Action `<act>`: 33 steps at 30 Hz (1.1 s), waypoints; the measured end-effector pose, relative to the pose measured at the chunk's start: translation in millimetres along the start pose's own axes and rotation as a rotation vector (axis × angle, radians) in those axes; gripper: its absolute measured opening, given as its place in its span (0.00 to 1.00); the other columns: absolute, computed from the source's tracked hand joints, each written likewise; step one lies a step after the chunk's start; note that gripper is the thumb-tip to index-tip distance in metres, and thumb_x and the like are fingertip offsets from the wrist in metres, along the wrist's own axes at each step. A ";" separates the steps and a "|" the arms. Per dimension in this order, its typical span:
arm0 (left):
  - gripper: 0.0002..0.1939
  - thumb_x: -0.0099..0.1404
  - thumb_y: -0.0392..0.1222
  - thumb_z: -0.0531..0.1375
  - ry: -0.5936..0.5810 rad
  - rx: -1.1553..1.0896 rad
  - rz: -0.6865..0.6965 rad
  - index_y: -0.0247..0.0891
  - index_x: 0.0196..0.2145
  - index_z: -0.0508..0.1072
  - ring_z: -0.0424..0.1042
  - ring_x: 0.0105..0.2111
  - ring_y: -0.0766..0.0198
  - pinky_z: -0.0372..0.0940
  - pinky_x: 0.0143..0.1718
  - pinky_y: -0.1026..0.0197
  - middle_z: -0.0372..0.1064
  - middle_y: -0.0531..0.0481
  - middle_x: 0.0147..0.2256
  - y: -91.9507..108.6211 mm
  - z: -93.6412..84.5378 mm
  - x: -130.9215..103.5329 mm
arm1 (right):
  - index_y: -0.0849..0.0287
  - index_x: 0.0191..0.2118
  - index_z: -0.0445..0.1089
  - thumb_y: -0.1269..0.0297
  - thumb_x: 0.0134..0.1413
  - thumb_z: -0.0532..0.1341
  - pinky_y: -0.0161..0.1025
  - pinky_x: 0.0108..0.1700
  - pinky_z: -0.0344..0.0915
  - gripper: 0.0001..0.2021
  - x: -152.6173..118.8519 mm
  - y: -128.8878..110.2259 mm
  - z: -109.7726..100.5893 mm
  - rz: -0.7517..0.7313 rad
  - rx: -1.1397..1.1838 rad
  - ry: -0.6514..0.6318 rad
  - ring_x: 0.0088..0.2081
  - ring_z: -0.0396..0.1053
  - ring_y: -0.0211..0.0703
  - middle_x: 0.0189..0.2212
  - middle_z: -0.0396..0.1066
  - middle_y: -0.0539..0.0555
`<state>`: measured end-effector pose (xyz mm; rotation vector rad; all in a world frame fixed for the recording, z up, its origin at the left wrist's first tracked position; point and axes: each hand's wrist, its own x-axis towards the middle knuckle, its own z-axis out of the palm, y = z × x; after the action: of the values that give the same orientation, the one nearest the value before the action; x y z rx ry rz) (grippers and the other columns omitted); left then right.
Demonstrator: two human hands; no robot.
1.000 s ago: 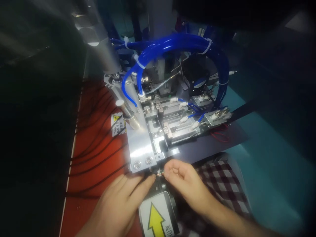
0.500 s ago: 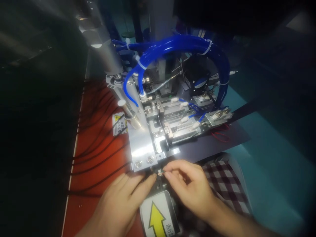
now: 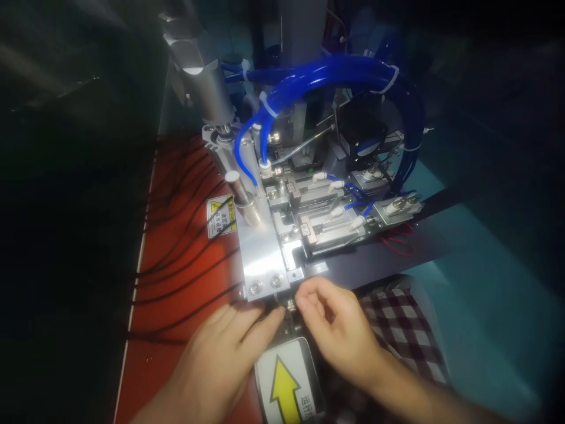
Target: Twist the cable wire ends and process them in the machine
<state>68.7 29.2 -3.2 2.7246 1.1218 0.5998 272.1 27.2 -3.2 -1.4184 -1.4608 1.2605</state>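
Note:
My left hand lies at the front edge of the machine's metal plate, its thumb stretched toward a small metal part and its other fingertips hidden under the plate. Just right of that part, my right hand has thumb and index finger pinched together; whatever they hold is too small to make out. Below both hands is a white label with a yellow arrow.
Thick blue tubes arch over the pneumatic cylinders. A metal post stands on the plate. Black cables cross the red surface at left. Checkered cloth shows at lower right.
The machine appears slightly further right as the view shifts. My right fingertips have drawn a little away from the small metal part and closed together.

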 end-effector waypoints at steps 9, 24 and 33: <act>0.21 0.68 0.29 0.44 0.000 0.001 -0.019 0.39 0.52 0.68 0.68 0.39 0.59 0.64 0.38 0.60 0.71 0.47 0.41 0.4 2.2 -5.7 | 0.59 0.31 0.64 0.67 0.59 0.55 0.33 0.23 0.55 0.05 0.4 2.2 0.6 0.020 0.014 -0.007 0.21 0.56 0.34 0.20 0.58 0.45; 0.20 0.68 0.29 0.45 -0.040 0.013 -0.039 0.40 0.51 0.68 0.69 0.39 0.61 0.65 0.37 0.61 0.71 0.47 0.41 3.3 -1.9 -1.2 | 0.58 0.31 0.63 0.67 0.59 0.54 0.33 0.24 0.56 0.06 2.3 0.4 -0.9 0.075 0.048 -0.037 0.21 0.57 0.34 0.20 0.58 0.45; 0.18 0.67 0.29 0.46 -0.012 0.093 0.074 0.37 0.48 0.71 0.71 0.34 0.64 0.66 0.33 0.66 0.73 0.48 0.37 -0.6 -10.0 7.7 | 0.60 0.29 0.63 0.66 0.57 0.56 0.32 0.24 0.55 0.07 9.6 -10.4 -4.0 0.331 0.188 -0.108 0.22 0.57 0.34 0.20 0.59 0.45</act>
<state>69.1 34.8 8.1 2.8558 1.0771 0.5535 272.0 38.2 6.6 -1.5251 -1.1691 1.6553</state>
